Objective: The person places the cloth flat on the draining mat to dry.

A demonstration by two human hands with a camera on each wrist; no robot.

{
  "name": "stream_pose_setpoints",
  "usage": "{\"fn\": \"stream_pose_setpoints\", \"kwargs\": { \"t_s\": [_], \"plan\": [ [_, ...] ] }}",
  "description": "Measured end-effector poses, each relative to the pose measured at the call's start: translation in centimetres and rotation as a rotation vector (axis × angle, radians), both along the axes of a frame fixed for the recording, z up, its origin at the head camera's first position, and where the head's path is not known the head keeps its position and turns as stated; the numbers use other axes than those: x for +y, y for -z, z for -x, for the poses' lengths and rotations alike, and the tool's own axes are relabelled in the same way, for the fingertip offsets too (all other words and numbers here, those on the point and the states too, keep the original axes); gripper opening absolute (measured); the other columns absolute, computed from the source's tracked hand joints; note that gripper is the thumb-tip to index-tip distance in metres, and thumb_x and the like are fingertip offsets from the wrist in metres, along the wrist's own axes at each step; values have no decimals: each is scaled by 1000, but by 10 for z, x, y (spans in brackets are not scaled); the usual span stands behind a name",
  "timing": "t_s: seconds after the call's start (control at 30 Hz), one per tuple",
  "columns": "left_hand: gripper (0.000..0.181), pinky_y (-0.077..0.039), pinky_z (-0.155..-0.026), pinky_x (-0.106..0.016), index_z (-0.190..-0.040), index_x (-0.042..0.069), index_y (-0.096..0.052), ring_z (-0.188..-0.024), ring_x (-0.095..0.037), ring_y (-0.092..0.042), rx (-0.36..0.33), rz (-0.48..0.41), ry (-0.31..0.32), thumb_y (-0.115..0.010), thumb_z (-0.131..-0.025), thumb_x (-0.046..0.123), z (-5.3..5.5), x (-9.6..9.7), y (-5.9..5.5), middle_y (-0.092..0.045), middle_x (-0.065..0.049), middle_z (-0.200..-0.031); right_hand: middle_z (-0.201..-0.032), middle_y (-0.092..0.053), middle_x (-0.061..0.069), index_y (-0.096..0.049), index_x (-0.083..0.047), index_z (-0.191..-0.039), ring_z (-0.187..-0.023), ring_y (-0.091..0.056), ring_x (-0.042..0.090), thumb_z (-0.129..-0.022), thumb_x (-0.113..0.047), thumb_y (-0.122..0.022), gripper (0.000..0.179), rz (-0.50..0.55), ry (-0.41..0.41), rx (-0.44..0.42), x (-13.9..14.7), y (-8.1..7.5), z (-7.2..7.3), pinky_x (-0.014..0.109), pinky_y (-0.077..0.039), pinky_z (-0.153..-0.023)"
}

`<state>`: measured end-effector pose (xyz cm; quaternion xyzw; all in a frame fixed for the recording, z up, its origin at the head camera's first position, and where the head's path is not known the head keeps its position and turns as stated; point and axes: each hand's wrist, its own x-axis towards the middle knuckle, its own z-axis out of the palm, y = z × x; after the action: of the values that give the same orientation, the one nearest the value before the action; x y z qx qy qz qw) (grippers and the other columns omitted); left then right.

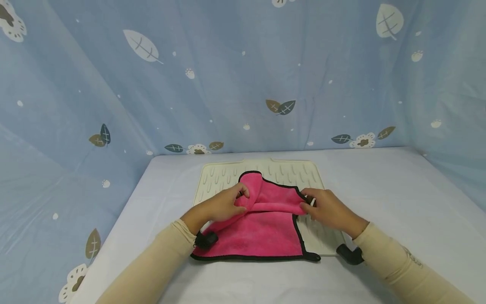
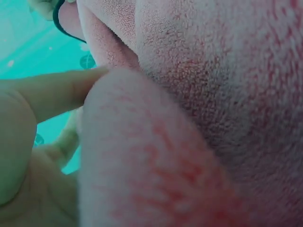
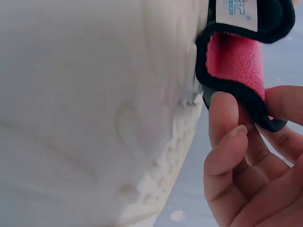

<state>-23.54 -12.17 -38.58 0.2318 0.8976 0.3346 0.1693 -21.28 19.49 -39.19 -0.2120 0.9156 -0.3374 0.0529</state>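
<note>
A pink plush towel (image 1: 262, 236) with black edging lies partly folded, its upper part gathered into a thick fold across the middle. My left hand (image 1: 224, 204) pinches the fold at its left side; in the left wrist view, the thumb and fingers meet the raised pink pile (image 2: 137, 142). On the other side, my right hand (image 1: 326, 209) holds the towel's right edge between thumb and fingers. The right wrist view shows the black-trimmed edge (image 3: 232, 82) curving into those fingers, with a white label (image 3: 236, 14) above.
Beneath the towel is a cream board (image 1: 220, 175) with rows of raised oval bumps, set on a white-covered table (image 1: 379, 181). Behind and at both sides hangs a blue curtain (image 1: 228, 84) printed with leaves. A black loop (image 1: 313, 256) sticks out at the towel's near right corner.
</note>
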Motion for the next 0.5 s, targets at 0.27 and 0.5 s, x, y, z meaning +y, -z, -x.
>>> {"fn": "stream_pose_setpoints", "kwargs": {
  "t_s": [0.27,0.5],
  "plan": [
    [57,-47,-69,-31,-140,22,-47,-74,-17,-53,138,-85,-107,-68,-90,2,10,-6,-9,-57,-10,-112,-85,-67,8,-64,2,-116,-59,-62,10,-96,-6,-61,22,17,49,71,2,-12,10,25,-51,-53],
    [49,-50,-87,-40,-131,16,-65,-111,-27,-56,318,-157,-240,-57,-90,-8,20,-14,-17,-57,-12,-129,-90,-68,14,-64,2,-116,-56,-63,12,-96,-6,-60,21,26,103,163,3,-30,25,27,-47,-49]
  ]
}}
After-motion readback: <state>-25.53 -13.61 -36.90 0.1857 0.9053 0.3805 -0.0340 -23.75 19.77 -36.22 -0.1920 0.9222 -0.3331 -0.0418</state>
